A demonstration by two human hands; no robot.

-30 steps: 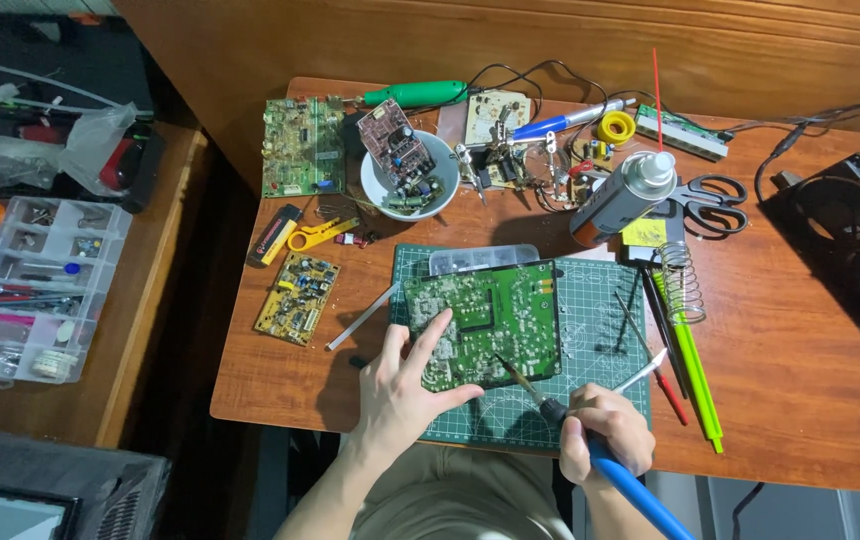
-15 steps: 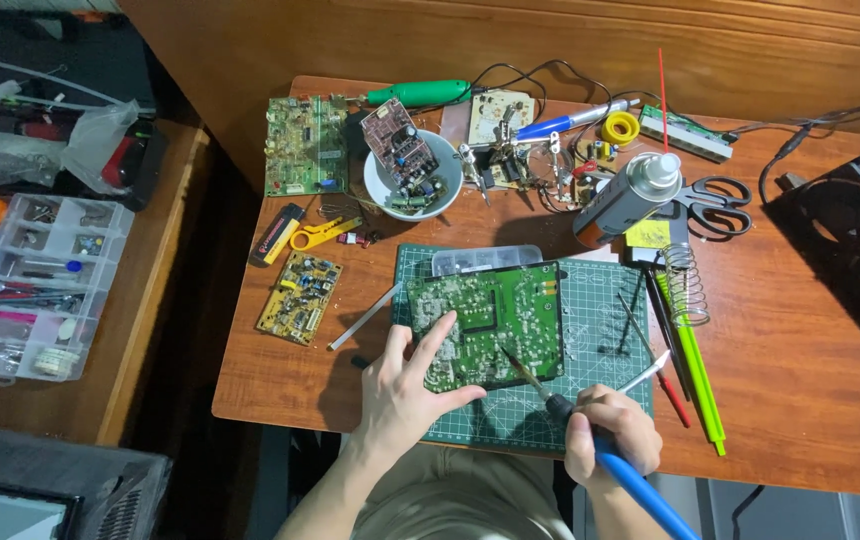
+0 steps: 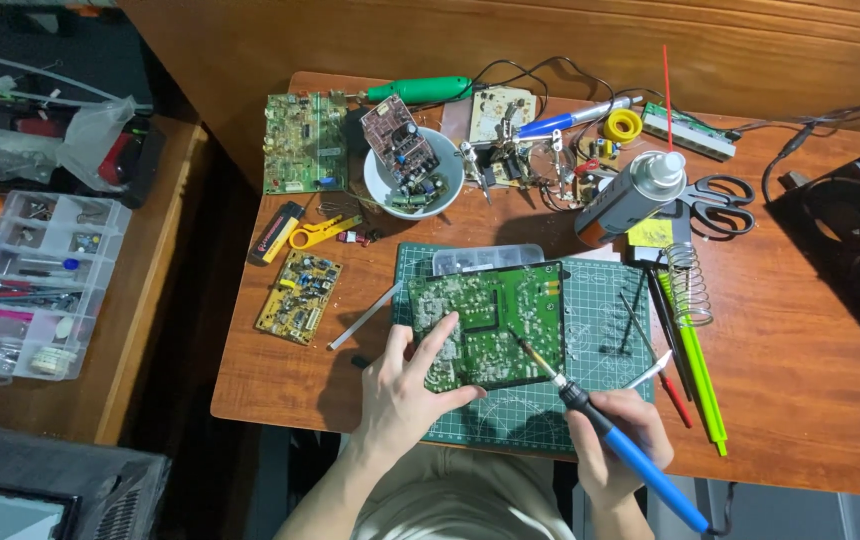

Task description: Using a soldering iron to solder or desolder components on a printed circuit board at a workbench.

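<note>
Green circuit board (image 3: 490, 325) lies solder-side up on cutting mat (image 3: 600, 300) | left hand (image 3: 405, 390) spread open, pressing board's near-left corner | right hand (image 3: 615, 440) closed around blue soldering iron (image 3: 610, 435), tip on board's centre | best: board pinned flat, tip steady on 1 joint.

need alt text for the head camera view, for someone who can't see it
A person's right hand touches the tip of a blue-handled soldering iron to a green circuit board, steadied by the left hand, on a green cutting mat atop a cluttered wooden table.
</note>
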